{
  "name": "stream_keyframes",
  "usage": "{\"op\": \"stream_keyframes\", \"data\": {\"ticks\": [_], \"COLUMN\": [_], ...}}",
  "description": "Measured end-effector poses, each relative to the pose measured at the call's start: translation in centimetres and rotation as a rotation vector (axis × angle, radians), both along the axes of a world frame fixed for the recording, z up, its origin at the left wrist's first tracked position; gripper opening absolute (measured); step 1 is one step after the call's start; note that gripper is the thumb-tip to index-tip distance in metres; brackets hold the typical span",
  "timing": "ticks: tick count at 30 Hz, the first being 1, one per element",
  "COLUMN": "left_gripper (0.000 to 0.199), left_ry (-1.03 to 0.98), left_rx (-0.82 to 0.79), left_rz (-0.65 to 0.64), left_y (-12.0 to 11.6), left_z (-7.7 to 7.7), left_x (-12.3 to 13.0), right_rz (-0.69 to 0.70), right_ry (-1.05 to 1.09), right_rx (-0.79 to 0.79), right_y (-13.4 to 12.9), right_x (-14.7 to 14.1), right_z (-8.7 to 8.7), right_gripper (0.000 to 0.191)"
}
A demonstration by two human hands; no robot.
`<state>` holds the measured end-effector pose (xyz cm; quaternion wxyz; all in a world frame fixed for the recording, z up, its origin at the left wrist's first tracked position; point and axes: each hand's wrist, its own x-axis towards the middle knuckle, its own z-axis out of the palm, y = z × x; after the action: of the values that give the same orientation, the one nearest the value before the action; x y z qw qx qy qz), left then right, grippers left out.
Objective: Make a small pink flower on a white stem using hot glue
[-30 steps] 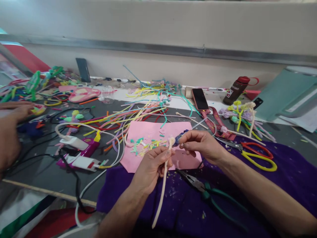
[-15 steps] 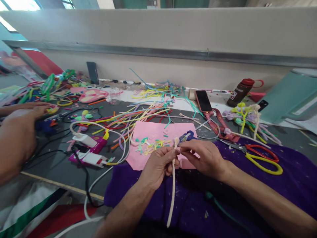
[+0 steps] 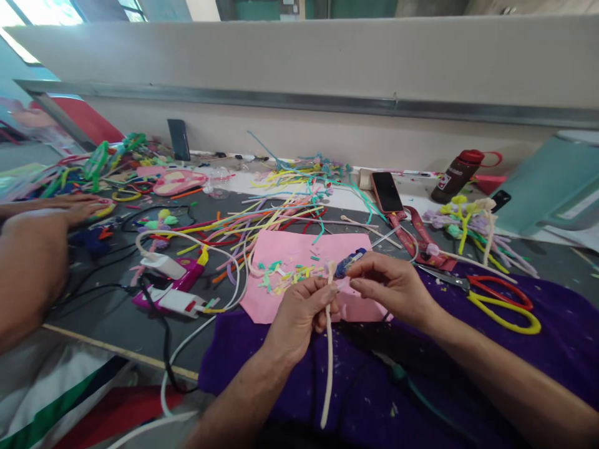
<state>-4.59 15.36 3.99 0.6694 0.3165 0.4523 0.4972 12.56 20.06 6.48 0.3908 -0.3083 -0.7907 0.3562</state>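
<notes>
My left hand (image 3: 304,312) is closed on a cream pipe cleaner (image 3: 328,368), whose long end hangs down toward me. At its top, just above my fingertips, is a small pale tuft (image 3: 330,268). My right hand (image 3: 390,284) hovers just to the right, thumb and fingers apart, with nothing visible between them. Beyond its fingertips lies a blue tool (image 3: 349,263) that looks like a glue gun, partly hidden. Beneath both hands is a pink sheet (image 3: 276,243) scattered with short yellow and green pipe cleaner snippets (image 3: 299,274).
Scissors (image 3: 496,299) with red and yellow handles lie on the purple cloth (image 3: 552,349) at right. A phone (image 3: 386,192), a bottle (image 3: 458,174) and pipe cleaner flowers (image 3: 461,224) stand beyond. Cables and a magenta power strip (image 3: 173,284) lie left, near another person's arm (image 3: 32,268).
My right hand has drawn slightly right, away from the pipe cleaner, and its fingers have parted. My left hand keeps its hold. The view has shifted a little.
</notes>
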Motion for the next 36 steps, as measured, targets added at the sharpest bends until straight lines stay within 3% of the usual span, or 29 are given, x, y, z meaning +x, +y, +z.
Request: {"op": "stream_keyframes", "data": {"ticks": [4,7,10,15,18,25,32,36], "left_gripper": [0.024,0.026,0.023,0.021,0.02,0.02,0.021,0.021], "left_ry": [-0.026,-0.043,-0.074,-0.106,-0.088,-0.07,0.04,0.078], "left_rx": [0.004,0.004,-0.008,-0.015,-0.036,-0.043,-0.052,-0.051], "left_rz": [-0.088,-0.133,-0.188,-0.248,-0.257,-0.263,-0.339,-0.34], "left_y": [-0.1,0.0,0.0,0.0,0.0,0.0,-0.1,-0.2], "left_z": [0.0,-0.2,-0.4,-0.3,-0.1,0.0,0.4,0.6], "left_x": [0.0,-0.1,-0.2,-0.2,-0.1,-0.1,-0.1,0.0], "right_rz": [0.127,0.183,0.196,0.157,0.157,0.11,0.142,0.155], "right_ry": [-0.001,-0.012,0.001,0.031,0.053,0.098,-0.025,0.007], "right_rx": [0.163,0.187,0.131,-0.149,-0.232,-0.27,-0.063,-0.172], "right_y": [-0.2,-0.2,0.2,1.2,1.5,1.2,1.1,1.1], "right_x": [-0.2,0.0,0.5,1.8,2.1,1.5,1.9,1.7], "right_z": [-0.3,-0.2,0.3,0.9,0.8,0.7,1.2,1.2], "right_gripper": [0.008,0.01,0.007,0.006,0.007,0.01,0.007,0.006]}}
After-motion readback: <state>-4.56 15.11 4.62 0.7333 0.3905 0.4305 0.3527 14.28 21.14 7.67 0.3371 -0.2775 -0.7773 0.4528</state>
